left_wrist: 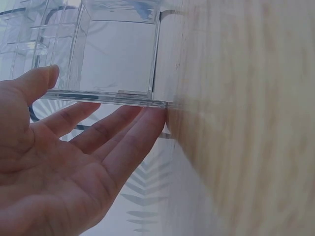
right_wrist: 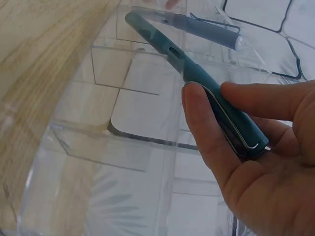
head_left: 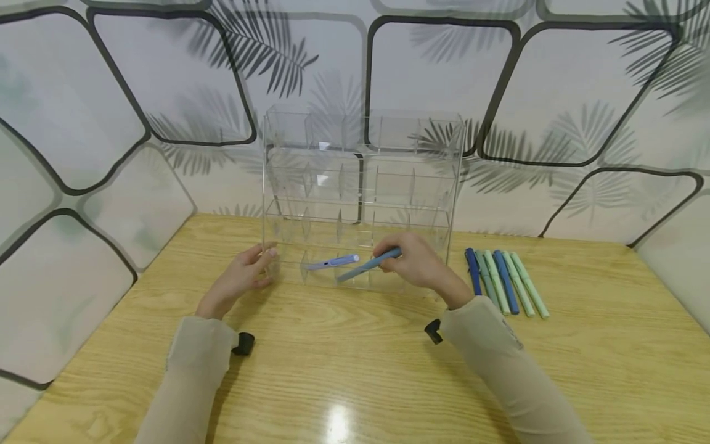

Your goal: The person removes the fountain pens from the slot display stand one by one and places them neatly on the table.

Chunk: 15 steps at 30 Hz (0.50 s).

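A clear acrylic rack (head_left: 357,216) with stacked rows of compartments stands upright against the wall. My left hand (head_left: 240,279) holds the rack's lower left side; in the left wrist view the thumb (left_wrist: 47,81) lies on the inner side of the panel and the fingers (left_wrist: 123,130) against its outer side. My right hand (head_left: 412,262) pinches a teal-blue pen (head_left: 363,267) by its clip end, between thumb and fingers. That pen slants down to the left, its far end at the bottom row. A lavender-blue pen (head_left: 333,262) leans in a bottom compartment beside it.
Several pens (head_left: 501,280) in dark blue, blue, green and pale green lie side by side on the wooden table (head_left: 333,345), right of the rack. A patterned wall (head_left: 310,61) rises behind the rack, with another at the left.
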Motion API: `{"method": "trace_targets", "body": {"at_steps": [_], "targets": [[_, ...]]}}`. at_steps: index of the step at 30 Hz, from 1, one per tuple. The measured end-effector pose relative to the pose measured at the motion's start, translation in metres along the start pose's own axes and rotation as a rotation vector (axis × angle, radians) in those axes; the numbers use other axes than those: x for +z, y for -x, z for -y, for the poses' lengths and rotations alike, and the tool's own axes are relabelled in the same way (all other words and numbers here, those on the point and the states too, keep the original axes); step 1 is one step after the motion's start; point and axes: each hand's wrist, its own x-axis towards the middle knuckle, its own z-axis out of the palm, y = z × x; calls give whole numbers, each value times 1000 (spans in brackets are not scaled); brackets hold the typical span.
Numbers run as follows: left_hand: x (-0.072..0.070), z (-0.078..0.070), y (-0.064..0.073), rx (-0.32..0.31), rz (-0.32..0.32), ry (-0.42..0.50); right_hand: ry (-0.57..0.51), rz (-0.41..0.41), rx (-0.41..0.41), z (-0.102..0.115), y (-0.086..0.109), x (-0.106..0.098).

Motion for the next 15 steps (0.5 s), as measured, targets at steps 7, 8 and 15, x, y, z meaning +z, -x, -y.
{"method": "trace_targets", "body": {"at_steps": [7,8,15], "targets": [[0,1,0,-1,-7,5,55,-65,-33,1,8,-12],[0,1,0,-1,-6,6,57,-69,-39,1,10,-14],[0,0,0,4,4,1,72,-90,-45,0,19,-26]]}}
